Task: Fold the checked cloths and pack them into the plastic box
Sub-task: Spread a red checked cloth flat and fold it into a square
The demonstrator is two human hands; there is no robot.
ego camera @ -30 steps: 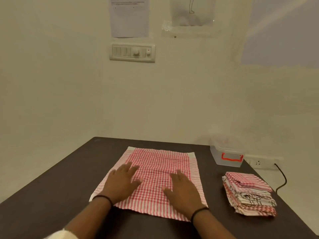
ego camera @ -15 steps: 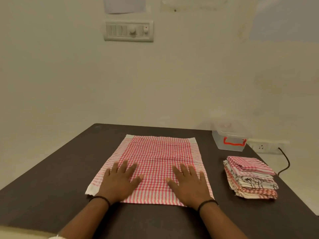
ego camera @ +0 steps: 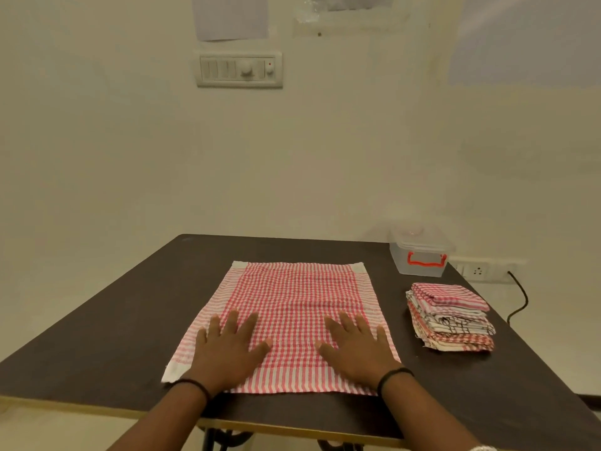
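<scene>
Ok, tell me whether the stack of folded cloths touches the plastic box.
Apart. The head view shows a strip of bare dark table between the stack of folded cloths and the plastic box behind it.

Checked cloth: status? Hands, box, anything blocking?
Left hand and right hand flat, pressing the spread checked cloth. Plastic box lidded, far right. Folded stack beside cloth, apart.

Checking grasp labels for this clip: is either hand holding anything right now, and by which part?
Nothing is held. The left hand and right hand lie flat, fingers straight, on the near part of the spread checked cloth.
</scene>
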